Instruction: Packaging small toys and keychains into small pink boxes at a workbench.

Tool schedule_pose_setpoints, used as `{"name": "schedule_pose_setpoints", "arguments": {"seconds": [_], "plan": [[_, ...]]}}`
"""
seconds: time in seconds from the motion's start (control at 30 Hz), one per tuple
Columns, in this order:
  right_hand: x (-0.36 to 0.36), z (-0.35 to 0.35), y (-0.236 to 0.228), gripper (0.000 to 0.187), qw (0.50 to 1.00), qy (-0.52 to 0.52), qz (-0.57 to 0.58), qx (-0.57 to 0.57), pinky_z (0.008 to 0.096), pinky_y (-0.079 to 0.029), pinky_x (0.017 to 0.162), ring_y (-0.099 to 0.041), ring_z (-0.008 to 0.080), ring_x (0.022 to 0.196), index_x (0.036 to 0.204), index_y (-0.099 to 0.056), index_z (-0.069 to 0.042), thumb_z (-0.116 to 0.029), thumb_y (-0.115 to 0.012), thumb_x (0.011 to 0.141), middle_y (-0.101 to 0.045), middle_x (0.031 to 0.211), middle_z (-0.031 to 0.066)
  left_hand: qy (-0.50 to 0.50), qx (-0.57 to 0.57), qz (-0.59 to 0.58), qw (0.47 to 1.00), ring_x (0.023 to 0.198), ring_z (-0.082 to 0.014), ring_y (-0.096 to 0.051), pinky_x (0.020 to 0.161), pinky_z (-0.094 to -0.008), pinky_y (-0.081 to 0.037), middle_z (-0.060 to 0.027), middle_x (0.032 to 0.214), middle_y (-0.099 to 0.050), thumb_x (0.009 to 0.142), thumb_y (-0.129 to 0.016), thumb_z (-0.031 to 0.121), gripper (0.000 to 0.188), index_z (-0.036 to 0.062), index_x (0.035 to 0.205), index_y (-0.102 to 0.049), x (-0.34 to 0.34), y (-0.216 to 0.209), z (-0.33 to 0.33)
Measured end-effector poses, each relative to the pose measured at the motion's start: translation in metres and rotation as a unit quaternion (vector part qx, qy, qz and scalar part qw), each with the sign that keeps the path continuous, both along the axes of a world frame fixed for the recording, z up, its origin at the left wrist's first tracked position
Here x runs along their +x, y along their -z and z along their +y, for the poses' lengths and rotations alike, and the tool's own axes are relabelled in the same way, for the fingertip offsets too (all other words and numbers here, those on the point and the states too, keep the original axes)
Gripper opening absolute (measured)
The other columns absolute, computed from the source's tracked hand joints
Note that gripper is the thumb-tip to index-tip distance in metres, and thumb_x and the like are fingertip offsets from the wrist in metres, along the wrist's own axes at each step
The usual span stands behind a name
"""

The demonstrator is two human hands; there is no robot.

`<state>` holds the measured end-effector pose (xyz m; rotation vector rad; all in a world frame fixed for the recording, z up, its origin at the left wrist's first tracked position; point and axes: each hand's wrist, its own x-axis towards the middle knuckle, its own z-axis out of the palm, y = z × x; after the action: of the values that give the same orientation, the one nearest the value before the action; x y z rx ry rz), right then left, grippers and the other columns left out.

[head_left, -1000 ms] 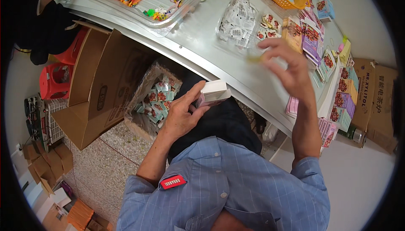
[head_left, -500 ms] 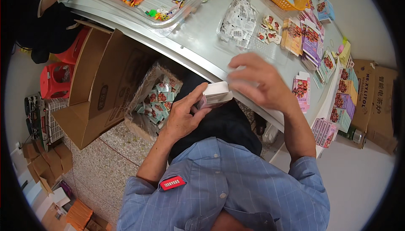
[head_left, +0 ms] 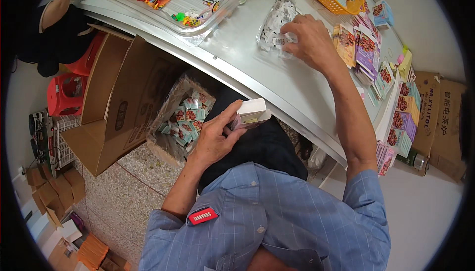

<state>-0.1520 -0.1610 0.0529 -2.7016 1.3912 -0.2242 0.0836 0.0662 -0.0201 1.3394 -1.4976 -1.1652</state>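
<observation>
Grey, seemingly metal-edged table [head_left: 247,68] above speckled floor [head_left: 123,192].

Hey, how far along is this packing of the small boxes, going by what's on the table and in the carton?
Done: the open carton by the person's knees already holds many small packets. In hand: the left hand holds a small white box, while the right hand rests on a clear bag of small pieces on the table. Left: stacks of flat printed boxes lie along the table's right side.
</observation>
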Motion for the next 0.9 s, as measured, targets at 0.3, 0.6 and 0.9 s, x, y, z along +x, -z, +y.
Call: {"name": "schedule_pose_setpoints", "arguments": {"seconds": [0.3, 0.6, 0.9], "plan": [[-0.016, -0.013, 0.009, 0.027, 0.992, 0.014, -0.076, 0.095, 0.0371, -0.046, 0.079, -0.060, 0.0246, 0.093, 0.095, -0.070, -0.006, -0.028, -0.079, 0.083, -0.066, 0.092, 0.0084, 0.001, 0.024, 0.007, 1.000, 0.109, -0.0178, -0.068, 0.068, -0.0252, -0.057, -0.0163, 0.134, -0.066, 0.079, -0.079, -0.010, 0.075, 0.0041, 0.147, -0.051, 0.003, 0.000, 0.000], [-0.034, -0.004, -0.006, 0.023, 0.912, 0.095, -0.316, 0.243, 0.0257, -0.046, 0.073, -0.056, 0.0075, 0.088, 0.092, -0.064, -0.003, -0.024, -0.073, 0.096, -0.064, 0.095, 0.0013, -0.008, 0.030, 0.023, 0.999, 0.113, -0.0170, -0.067, 0.070, -0.0236, -0.056, -0.0152, 0.135, -0.065, 0.080, -0.079, -0.010, 0.077, 0.0045, 0.149, -0.049, 0.003, -0.005, -0.003], [-0.007, 0.060, -0.026, 0.016, 0.887, -0.124, -0.396, 0.201, 0.0392, -0.044, 0.102, -0.059, 0.0266, 0.118, 0.092, -0.063, -0.003, -0.004, -0.078, 0.084, -0.066, 0.119, 0.0121, -0.026, 0.065, 0.101, 0.992, 0.107, -0.0139, -0.067, 0.075, -0.0234, -0.056, -0.0132, 0.130, -0.068, 0.082, -0.079, -0.006, 0.080, 0.0048, 0.152, -0.044, -0.002, -0.011, -0.013]]}}
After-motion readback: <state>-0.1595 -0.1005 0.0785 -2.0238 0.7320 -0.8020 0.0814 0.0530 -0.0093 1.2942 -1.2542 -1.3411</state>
